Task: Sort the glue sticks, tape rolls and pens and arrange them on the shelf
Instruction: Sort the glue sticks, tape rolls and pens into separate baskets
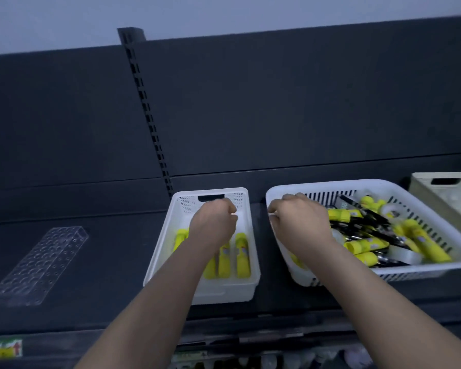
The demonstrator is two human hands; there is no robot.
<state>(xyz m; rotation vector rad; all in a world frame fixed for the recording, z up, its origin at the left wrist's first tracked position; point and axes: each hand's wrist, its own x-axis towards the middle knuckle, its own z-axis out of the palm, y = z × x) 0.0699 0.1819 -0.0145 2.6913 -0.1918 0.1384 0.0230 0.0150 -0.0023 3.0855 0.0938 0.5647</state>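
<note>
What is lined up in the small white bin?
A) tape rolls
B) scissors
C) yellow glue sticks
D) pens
C: yellow glue sticks lie side by side in the small white bin; the pens and tape rolls are mixed in the big white basket.

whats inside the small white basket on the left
Several yellow glue sticks lie side by side in the small white plastic basket. The left hand and forearm cover its middle, so the full count is hidden.
</note>
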